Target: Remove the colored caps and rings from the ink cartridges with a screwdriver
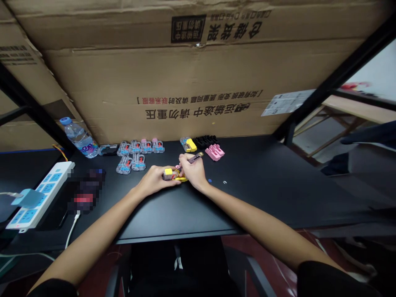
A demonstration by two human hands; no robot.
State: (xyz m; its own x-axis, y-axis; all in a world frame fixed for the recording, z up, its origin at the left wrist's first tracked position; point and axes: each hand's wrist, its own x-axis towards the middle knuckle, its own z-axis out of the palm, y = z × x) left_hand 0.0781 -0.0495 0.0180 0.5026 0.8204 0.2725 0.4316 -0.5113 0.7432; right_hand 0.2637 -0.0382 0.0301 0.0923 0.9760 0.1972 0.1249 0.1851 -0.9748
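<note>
My left hand (157, 180) is closed around a clear plastic piece (168, 174) with a yellow cap and a yellow part beneath it, which sits between my hands, just over the black desk (247, 198). The piece's insides are too small to make out. My right hand (193, 171) is clamped on a slim pen-like tool (194, 159), its tip angled away from me. Farther right lies a pink molded part (214, 152).

The left hand (154, 180) and the right hand (194, 171) are bare, as are the slim left forearm (95, 233) and right forearm (266, 225) behind them. Well back from the hands, a plain black left sleeve (52, 288) and right sleeve (328, 280) cover the arms.
</note>
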